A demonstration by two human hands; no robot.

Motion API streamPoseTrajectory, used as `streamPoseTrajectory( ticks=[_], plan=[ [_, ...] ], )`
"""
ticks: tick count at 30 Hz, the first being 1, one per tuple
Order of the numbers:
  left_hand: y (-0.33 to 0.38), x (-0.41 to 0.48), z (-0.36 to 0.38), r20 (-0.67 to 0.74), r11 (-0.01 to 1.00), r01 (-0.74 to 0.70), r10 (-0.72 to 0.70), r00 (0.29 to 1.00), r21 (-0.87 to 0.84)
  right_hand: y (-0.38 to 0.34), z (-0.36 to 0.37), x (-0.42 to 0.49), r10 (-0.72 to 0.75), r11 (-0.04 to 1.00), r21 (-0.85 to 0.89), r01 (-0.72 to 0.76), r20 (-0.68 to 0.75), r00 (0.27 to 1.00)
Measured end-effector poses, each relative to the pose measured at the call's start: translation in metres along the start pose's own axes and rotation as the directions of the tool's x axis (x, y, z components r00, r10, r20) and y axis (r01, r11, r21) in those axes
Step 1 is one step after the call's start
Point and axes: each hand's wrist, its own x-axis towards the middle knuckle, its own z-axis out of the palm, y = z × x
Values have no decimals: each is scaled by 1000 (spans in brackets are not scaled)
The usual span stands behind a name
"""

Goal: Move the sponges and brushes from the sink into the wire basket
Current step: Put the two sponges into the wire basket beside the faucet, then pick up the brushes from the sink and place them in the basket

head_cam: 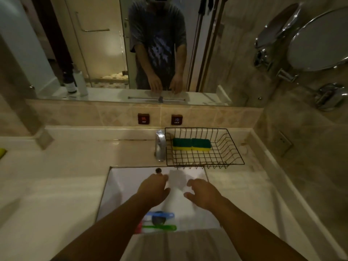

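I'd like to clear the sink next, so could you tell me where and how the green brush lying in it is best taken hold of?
Grip the green brush at mid-handle, coming straight down from above. It lies flat on the sink floor, its long handle running left to right, so fingers can pinch across its narrow width. Its left end is partly hidden by the left forearm. Both hands are empty; the right hand looks nearer.

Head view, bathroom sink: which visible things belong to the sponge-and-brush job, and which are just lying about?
Job:
- black wire basket
- two green-and-yellow sponges already in it
- green-handled brush and blue-handled brush in the white sink
- left hand, right hand, both empty

Lying about:
- chrome tap
- round chrome wall mirror
- two bottles, seen in the mirror
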Motion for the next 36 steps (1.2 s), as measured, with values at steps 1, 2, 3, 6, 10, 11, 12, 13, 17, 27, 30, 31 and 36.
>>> streamPoseTrajectory(
  ticks=[1,2,3,6,10,11,12,13,17,27,30,31,36],
  plan=[
    [-4,-10,3,24,1000,6,-7,1000,22,-6,9,-8,-2,1000,-19,2,29,1000],
    [-9,-19,6,43,999,13,-15,999,40,-10,16,-14,-3,1000,-26,4,53,999],
    [-14,-27,10,60,999,22,-25,998,49,-13,24,-19,-4,1000,-24,5,70,998],
    [-26,-51,22,99,998,54,-57,993,34,-21,37,-30,5,1000,-16,-4,91,996],
    [-37,-76,37,138,995,71,-81,987,74,-22,50,-42,-25,999,-17,27,115,993],
    [-37,-79,39,134,993,77,-88,987,89,-21,52,-43,-31,999,-13,33,118,992],
    [-37,-82,41,132,991,82,-95,987,103,-20,55,-43,-37,999,-8,38,121,992],
    [-35,-84,43,128,990,89,-103,986,113,-19,57,-43,-42,999,-1,42,122,992],
    [-26,-85,50,100,990,108,-118,988,94,-12,65,-41,-72,997,47,68,94,993],
    [-20,-86,67,13,975,216,-216,976,-46,8,94,-17,-132,978,177,112,103,986],
    [-34,-84,68,36,966,253,-252,967,-56,5,107,-6,-144,974,195,117,129,981],
    [-41,-83,68,46,964,256,-253,966,-66,4,111,0,-146,974,195,118,138,980],
    [-82,-64,74,128,947,280,-262,957,-155,-9,135,30,-151,980,155,124,176,973]
  ],
)
